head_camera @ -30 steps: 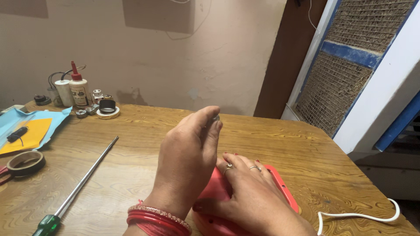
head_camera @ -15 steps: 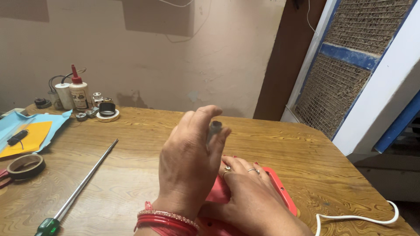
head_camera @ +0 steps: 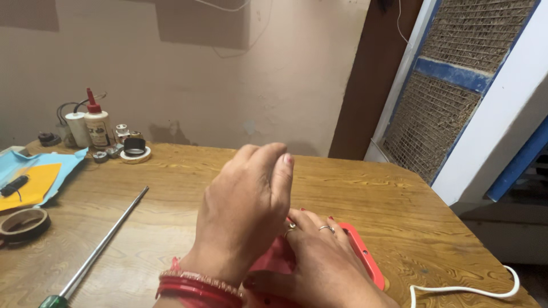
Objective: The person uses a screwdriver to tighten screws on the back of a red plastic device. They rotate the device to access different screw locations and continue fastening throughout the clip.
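Note:
My left hand (head_camera: 245, 214), with red bangles at the wrist, is raised over the wooden table (head_camera: 399, 194). Its fingertips are pinched together and point down; the small grey piece seen between them earlier is now hidden behind the fingers. My right hand (head_camera: 322, 259) lies on a flat red case (head_camera: 365, 259) at the table's near edge, fingers spread along its top and thumb at its side. The left hand hangs just above the right hand and covers most of the case.
A long screwdriver (head_camera: 100, 248) with a green handle lies at the left. Beyond it are a tape roll (head_camera: 23, 223), a blue cloth with a yellow sheet (head_camera: 34, 182), a glue bottle (head_camera: 98, 124) and small parts by the wall. A white cable (head_camera: 468, 288) curls at the right.
My left hand has turned and lowered its fingertips toward the red case, so the small grey piece has gone out of sight. The right hand has stayed on the case.

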